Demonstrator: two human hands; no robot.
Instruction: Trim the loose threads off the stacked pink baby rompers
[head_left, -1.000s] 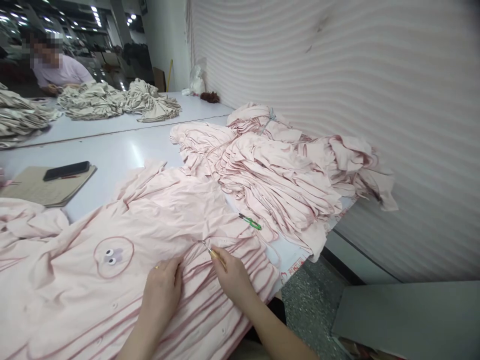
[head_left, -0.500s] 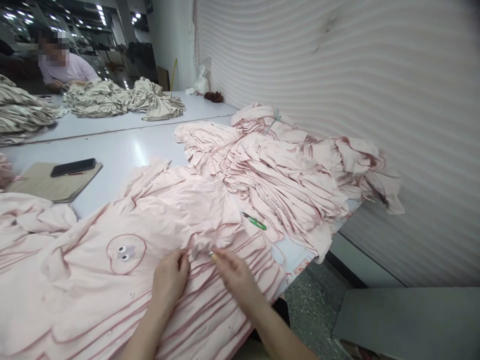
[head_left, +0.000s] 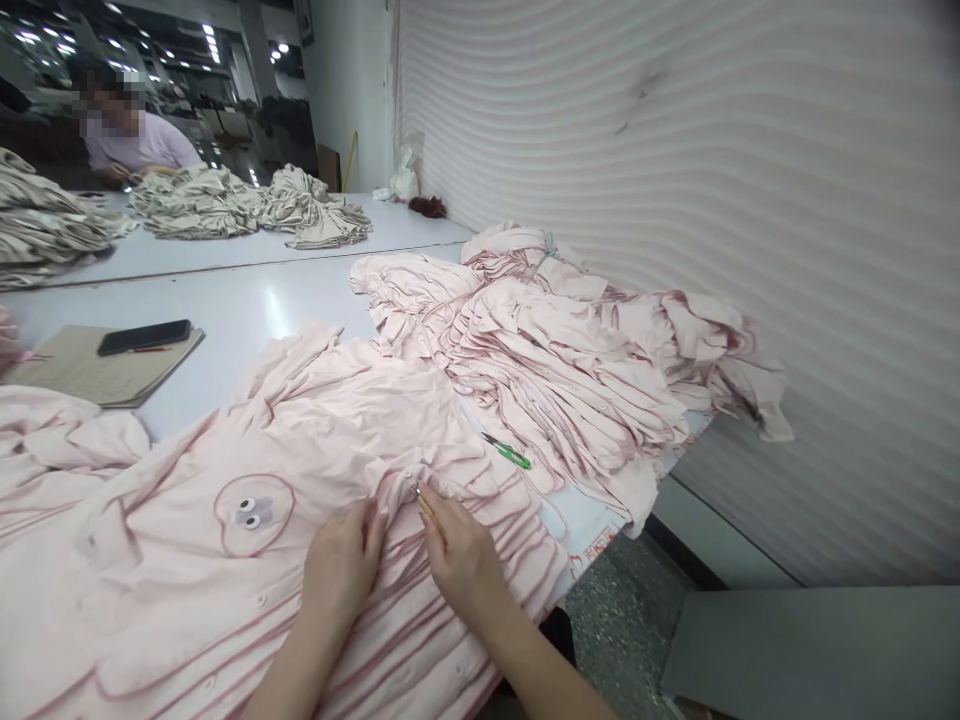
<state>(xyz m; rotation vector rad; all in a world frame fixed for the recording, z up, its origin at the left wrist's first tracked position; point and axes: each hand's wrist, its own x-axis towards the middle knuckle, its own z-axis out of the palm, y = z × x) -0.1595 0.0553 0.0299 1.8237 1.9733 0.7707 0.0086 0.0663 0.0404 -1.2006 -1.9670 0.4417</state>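
Observation:
A pink garment (head_left: 330, 420) with a heart-shaped face patch (head_left: 255, 513) lies on top of a stack of similar pink garments. My left hand (head_left: 343, 555) is closed on a fold of its edge, beside a white button (head_left: 409, 477). Just right of that button, my right hand (head_left: 461, 550) pinches a small yellowish tool (head_left: 426, 506), its tip at the fabric; most of the tool is hidden by the fingers. Green thread snips (head_left: 507, 451) rest beyond my right hand, near the stack's edge.
More pink garments (head_left: 555, 350) are heaped toward the wall. A phone (head_left: 144, 337) lies on a notebook (head_left: 105, 375) at the left. Across the table (head_left: 225, 300), a person (head_left: 142, 140) sits behind greyish garment piles (head_left: 202, 200).
My right hand has turned and brought the small tool against the fabric by the button, which now shows. My left hand has shifted slightly on the fold.

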